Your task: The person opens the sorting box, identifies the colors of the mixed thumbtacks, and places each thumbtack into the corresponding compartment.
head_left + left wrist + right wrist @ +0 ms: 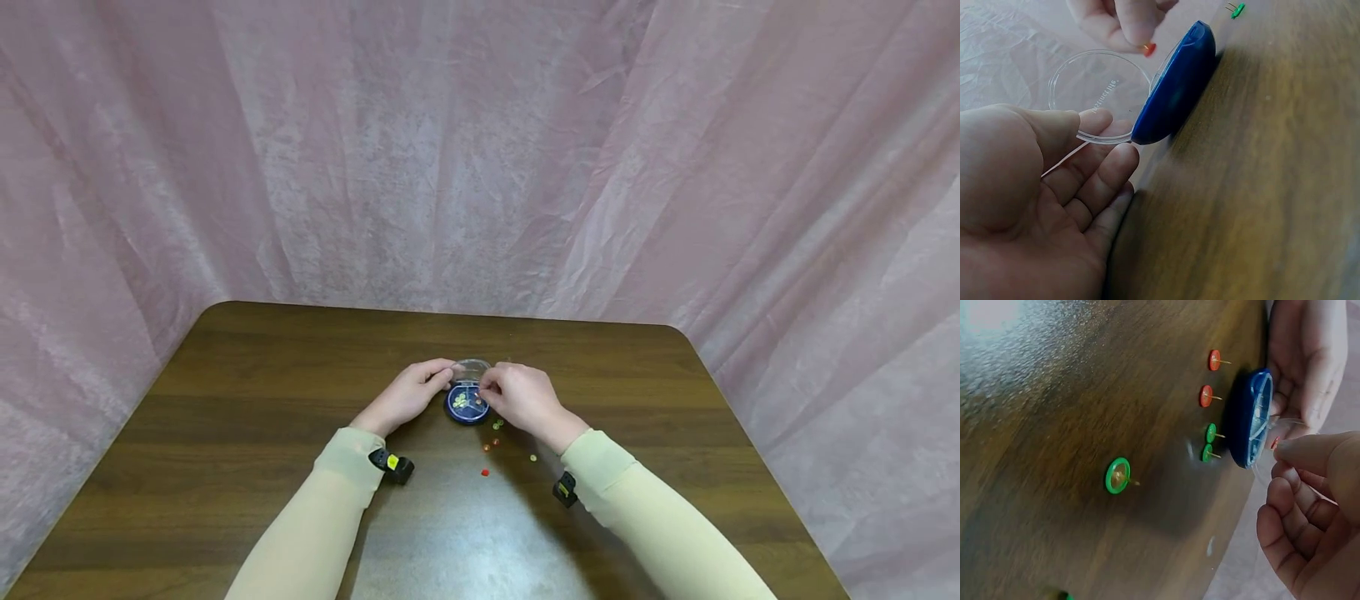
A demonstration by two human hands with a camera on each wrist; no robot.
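A round blue case [467, 415] stands on the table with its hinged clear lid [1093, 62] raised. White dividers split its inside, and yellowish-green pieces lie in the left part. My left hand [408, 396] holds the lid's edge between thumb and fingers, palm facing the case. Above the case's right side, my right hand [528, 400] pinches a red thumbtack [1149, 49] between thumb and forefinger. Nearer to me lie loose tacks, points up: a red thumbtack [1206, 396], another red thumbtack [1214, 360], and several green ones, including one green thumbtack [1117, 475] farther off.
A bright red piece [485, 472] lies nearest me on the brown wooden table [285, 375]. Pink curtains [450, 167] hang behind the table and at both sides. Each sleeved wrist carries a small black camera [392, 463].
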